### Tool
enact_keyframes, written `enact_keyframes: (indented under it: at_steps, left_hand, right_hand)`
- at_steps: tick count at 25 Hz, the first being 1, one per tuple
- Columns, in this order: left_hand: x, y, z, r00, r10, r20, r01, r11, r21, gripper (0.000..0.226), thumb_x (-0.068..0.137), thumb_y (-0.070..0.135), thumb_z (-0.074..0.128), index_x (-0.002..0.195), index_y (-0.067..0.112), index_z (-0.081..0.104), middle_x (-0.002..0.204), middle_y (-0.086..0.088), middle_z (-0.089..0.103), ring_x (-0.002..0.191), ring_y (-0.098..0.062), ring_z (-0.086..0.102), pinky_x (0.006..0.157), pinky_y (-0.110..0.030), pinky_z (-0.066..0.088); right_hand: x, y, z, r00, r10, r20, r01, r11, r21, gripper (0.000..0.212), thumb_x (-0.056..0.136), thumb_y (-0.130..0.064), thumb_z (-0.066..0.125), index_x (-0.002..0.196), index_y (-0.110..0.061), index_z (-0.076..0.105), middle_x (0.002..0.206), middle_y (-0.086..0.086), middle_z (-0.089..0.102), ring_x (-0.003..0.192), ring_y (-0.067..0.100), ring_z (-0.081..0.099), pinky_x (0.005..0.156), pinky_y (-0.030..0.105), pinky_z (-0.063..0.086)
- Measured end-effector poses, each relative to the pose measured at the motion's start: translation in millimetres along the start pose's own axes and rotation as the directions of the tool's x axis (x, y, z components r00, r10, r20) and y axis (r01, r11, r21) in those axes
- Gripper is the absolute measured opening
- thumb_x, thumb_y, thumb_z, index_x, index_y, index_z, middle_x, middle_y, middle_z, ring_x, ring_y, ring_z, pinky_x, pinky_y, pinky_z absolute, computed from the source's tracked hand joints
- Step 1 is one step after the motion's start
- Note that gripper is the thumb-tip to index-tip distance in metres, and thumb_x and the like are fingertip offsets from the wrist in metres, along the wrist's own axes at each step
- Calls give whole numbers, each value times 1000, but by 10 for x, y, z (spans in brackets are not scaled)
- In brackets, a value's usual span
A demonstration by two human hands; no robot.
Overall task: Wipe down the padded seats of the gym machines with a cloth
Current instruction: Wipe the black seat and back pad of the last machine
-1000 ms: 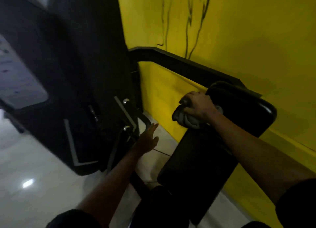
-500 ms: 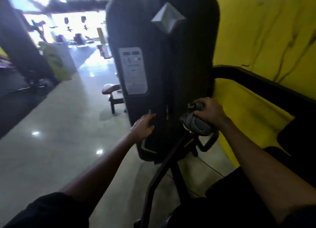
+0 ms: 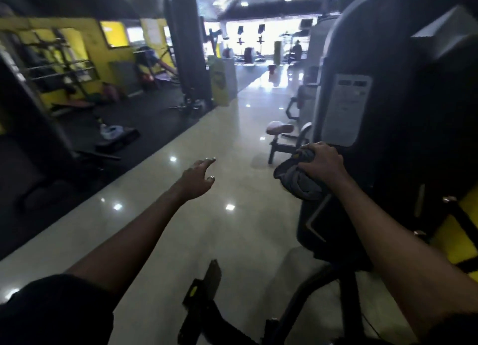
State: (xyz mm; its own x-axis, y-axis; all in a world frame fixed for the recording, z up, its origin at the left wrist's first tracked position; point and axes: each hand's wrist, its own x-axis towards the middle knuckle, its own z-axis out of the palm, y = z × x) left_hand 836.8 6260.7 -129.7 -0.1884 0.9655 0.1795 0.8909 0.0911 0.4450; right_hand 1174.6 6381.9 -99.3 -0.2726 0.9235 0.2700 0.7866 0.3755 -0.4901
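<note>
1. At 3 o'clock of view centre, the right hand [image 3: 320, 163] has its fingers clamped over a bunched grey cloth [image 3: 297, 183]. The cloth is held in the air just beside the black machine shroud [image 3: 413, 127], not on any pad.
2. Near centre, the left hand [image 3: 198, 175] has its fingers apart and straight. It holds nothing and points toward 12 o'clock.
3. The nearest padded seat [image 3: 280, 128] is at 1 o'clock from the left hand, apart from the cloth. Probably between seats, with no wiping contact now.
4. Risk: a loose fold hangs under the fist. It could snag on the shroud edge or slip out if the grip eases.
5. Risk: the frame bar [image 3: 210, 280] at 6 o'clock sits low near the walking path, so a foot could catch it.
6. Risk: the glossy floor [image 3: 232, 236] looks slick, so a fast stride could slide.
7. The view is blurred, so I cannot tell the seat's condition.
</note>
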Motion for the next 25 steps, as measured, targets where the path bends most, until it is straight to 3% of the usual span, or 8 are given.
enact_keyframes:
  at_steps: [5, 10, 14, 18, 25]
  left_hand:
    - [-697, -884, -867, 977, -164, -135, 174, 983, 64, 63, 90, 14, 64, 149, 11, 43, 152, -11, 43, 142, -25, 39, 118, -36, 29]
    - [-1740, -1395, -1542, 877, -368, -309, 399, 916, 44, 61, 93, 14, 62, 150, 12, 41, 154, -10, 40, 143, -24, 37, 115, -29, 26]
    - [-2812, -1643, -1929, 747, -518, -418, 581, 813, 32, 61, 94, 17, 62, 151, 12, 40, 154, -9, 40, 142, -23, 37, 115, -29, 27]
    - [-3862, -1818, -2216, 615, -633, -470, 730, 683, 35, 61, 95, 20, 62, 151, 14, 40, 154, -8, 39, 141, -23, 39, 116, -33, 30]
    - [-5516, -2027, -2864, 349, -725, -593, 883, 466, -50, 61, 95, 20, 60, 152, 17, 38, 154, -7, 38, 136, -26, 44, 110, -40, 40]
  right_hand:
    - [209, -966, 548, 984, -173, 47, 169, 982, 85, 50, 67, -52, 58, 116, -44, 70, 127, 1, 64, 117, 36, 57, 97, 46, 48]
    - [187, -2068, 1159, 907, -387, 168, 346, 910, 227, 45, 73, -46, 63, 118, -46, 68, 127, -4, 58, 118, 32, 52, 98, 45, 40]
    - [-179, -3092, 1565, 793, -571, 211, 477, 799, 367, 44, 74, -42, 66, 118, -38, 70, 126, 2, 60, 118, 37, 54, 100, 47, 41]
    - [-718, -3994, 1867, 679, -707, 198, 559, 673, 485, 37, 71, -40, 67, 107, -37, 74, 106, 5, 71, 108, 43, 59, 89, 48, 47]
    - [-1753, -5622, 2408, 436, -875, 210, 649, 468, 600, 51, 76, -42, 71, 127, -35, 69, 137, -2, 60, 126, 35, 52, 104, 52, 38]
